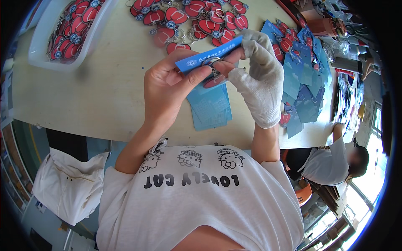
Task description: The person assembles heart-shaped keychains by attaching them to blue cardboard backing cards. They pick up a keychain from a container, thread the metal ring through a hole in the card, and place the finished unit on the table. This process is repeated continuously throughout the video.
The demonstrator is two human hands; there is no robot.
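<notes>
My bare left hand (167,85) grips a blue backing card (201,58) by its lower edge, above the table. My right hand (257,79), in a white knit glove, pinches the card's right end and a red keychain (215,79) with its metal ring, which hangs just under the card. A stack of blue cards (211,111) lies on the table below both hands. Loose red keychains (197,19) are heaped at the far middle of the table.
A white tray (42,46) holding several red keychains stands at the far left. Carded keychains (303,83) are piled on the right. The pale table (96,96) has its near edge before me. Another person (335,161) sits at lower right. A white bag (69,184) sits lower left.
</notes>
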